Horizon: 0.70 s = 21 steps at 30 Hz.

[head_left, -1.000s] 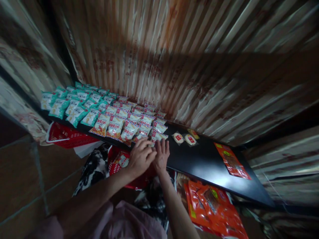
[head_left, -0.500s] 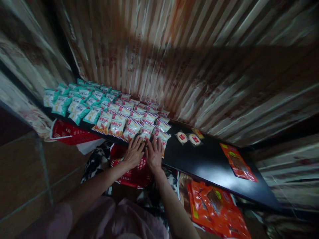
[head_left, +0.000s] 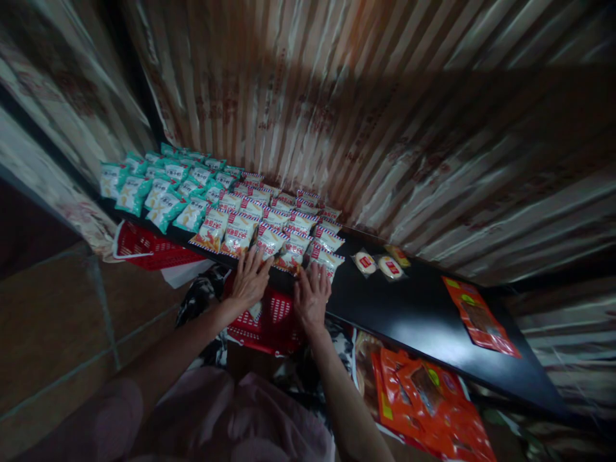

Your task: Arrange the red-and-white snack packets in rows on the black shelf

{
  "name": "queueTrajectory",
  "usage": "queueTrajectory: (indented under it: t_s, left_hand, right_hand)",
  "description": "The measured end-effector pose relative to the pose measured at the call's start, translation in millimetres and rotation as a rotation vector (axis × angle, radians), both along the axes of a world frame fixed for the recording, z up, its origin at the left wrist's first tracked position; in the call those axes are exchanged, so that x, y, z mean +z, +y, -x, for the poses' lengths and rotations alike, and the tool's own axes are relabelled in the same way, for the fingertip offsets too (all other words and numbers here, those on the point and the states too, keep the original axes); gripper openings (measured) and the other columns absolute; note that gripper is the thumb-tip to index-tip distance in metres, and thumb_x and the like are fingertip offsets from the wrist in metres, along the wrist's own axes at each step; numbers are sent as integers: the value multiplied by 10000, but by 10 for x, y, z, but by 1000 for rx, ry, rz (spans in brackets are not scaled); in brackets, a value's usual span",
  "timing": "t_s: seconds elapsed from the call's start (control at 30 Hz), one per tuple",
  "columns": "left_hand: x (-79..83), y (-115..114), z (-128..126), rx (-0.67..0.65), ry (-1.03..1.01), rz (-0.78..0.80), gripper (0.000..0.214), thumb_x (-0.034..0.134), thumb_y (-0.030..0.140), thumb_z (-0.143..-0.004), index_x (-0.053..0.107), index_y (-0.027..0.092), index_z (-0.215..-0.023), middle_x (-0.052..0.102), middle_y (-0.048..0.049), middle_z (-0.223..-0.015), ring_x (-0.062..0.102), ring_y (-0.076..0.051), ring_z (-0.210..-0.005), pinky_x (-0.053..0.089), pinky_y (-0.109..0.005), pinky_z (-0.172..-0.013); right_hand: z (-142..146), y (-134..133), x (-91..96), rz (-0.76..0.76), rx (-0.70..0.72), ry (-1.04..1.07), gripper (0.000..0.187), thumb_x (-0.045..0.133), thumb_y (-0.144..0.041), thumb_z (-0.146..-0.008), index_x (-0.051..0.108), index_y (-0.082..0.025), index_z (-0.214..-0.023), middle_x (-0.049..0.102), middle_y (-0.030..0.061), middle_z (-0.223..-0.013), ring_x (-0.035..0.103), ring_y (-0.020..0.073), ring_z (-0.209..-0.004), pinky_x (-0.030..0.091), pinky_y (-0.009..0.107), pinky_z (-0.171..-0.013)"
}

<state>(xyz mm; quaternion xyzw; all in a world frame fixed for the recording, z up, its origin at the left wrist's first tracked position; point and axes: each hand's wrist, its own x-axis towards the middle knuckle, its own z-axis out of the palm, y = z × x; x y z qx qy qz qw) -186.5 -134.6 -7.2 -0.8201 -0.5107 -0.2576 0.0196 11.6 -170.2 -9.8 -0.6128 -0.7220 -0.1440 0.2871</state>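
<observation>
Hands: both flat and wide, fingers spread, nothing gripped. My left hand [head_left: 250, 279] lays its fingertips on the front row of red-and-white packets [head_left: 269, 226] at the near lip of the black shelf [head_left: 409, 314]. My right hand [head_left: 312, 296], at three o'clock from it, touches the end packet [head_left: 328, 262] of that row.

Procedure, as I judge it: press lightly with flat fingertips and nudge toward twelve o'clock only, so the front edges line up with the lip. Avoid any pull toward six o'clock, because a packet could slip off into the red basket [head_left: 272, 321] below. Match the overlap of the green packets [head_left: 158, 192] at ten o'clock. Stay clear of the round cakes [head_left: 378, 264] at two o'clock from my right hand.
</observation>
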Motion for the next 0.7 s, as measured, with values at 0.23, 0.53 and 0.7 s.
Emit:
queueTrajectory:
  t_s: [0.23, 0.53, 0.7]
  left_hand:
    - [-70, 17, 66, -29, -8, 20, 540, 469, 213, -906, 349, 223, -1432, 157, -117, -1562, 39, -312, -1444, 136, -570, -1145]
    - [-111, -119, 39, -14, -25, 8, 571, 459, 202, -898, 309, 187, -1450, 91, -120, -1572, 5, -302, -1443, 151, -534, -1155]
    - [-153, -137, -12, -1, -29, 24, 571, 463, 202, -898, 314, 175, -1448, 51, -126, -1570, -6, -304, -1441, 154, -531, -1155]
  right_hand:
    - [-191, -83, -77, -6, -48, 63, 426, 444, -237, -923, 485, -247, -1346, 291, 91, -1530, 133, 318, -1436, 310, 533, -1056]
    - [-96, -73, -125, -22, -70, 118, 517, 431, -255, -922, 352, -263, -1433, 108, 70, -1583, 88, 336, -1438, 298, 563, -1065]
    - [-86, -73, -137, -20, -64, 131, 491, 435, -258, -924, 387, -257, -1413, 180, 71, -1568, 93, 319, -1440, 298, 557, -1071]
